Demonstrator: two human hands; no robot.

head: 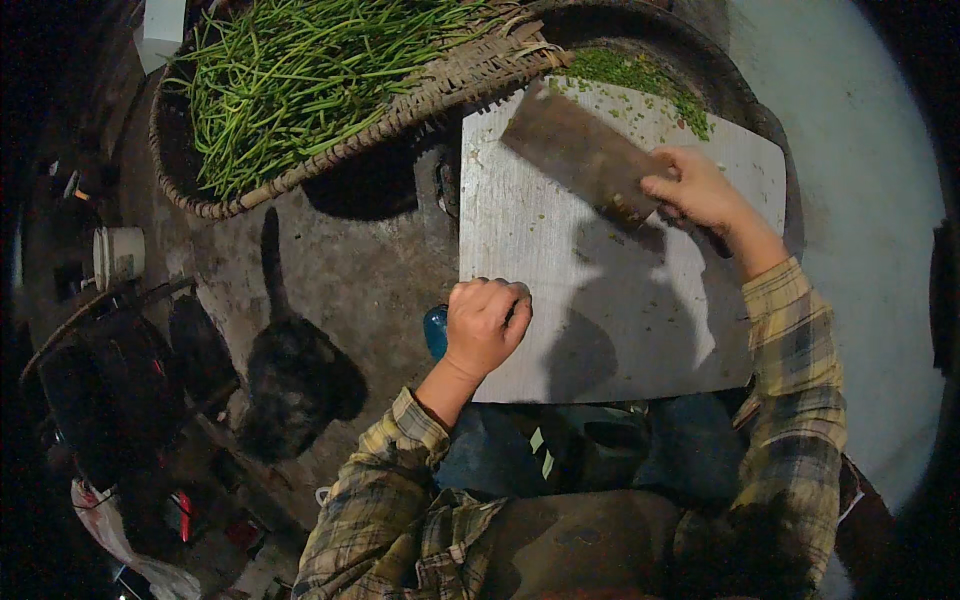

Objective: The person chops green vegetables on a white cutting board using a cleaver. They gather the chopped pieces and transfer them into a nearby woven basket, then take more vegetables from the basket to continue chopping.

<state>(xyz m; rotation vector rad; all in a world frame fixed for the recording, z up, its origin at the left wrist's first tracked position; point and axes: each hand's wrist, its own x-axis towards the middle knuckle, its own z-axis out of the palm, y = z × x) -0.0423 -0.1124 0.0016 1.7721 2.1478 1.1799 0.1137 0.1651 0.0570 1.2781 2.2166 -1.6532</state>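
Observation:
My right hand [694, 187] grips a broad cleaver [581, 154], whose blade lies over the upper part of a pale cutting board [510, 247]. Finely chopped green pieces [637, 79] are heaped past the board's far edge, and small bits are scattered over its surface. At the board's left edge, my left hand [489, 319] is curled with its knuckles up; whether it holds anything inside is hidden. Beyond the board, at the upper left, a woven basket [247, 199] holds many long, thin green stems [300, 82].
Left of the board a black cat [300, 382] is on the dark floor, its tail pointing away. A pale cup-like container [120, 255] stands at the far left. A plastic bag [135, 555] lies at the lower left. Something blue [435, 331] shows beside my left hand.

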